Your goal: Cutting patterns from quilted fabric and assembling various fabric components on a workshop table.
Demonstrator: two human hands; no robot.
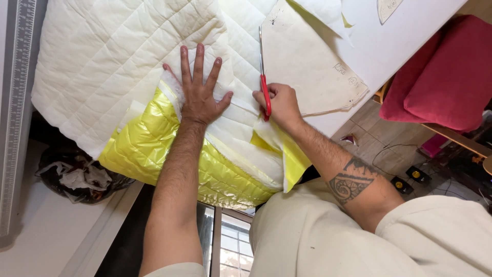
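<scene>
The right hand point(281, 105) grips red-handled scissors point(263, 77), blades partway along the paper pattern point(307, 72) edge beyond it, while the flat, open left hand point(199, 95) beside pins quilted fabric point(113, 66); cutting looks unfinished.

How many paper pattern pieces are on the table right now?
3 in view: a large pattern piece right of the scissors, a pale sheet overlapping its top edge, and a small curved piece at the frame's top. More may lie under the quilted fabric.
</scene>
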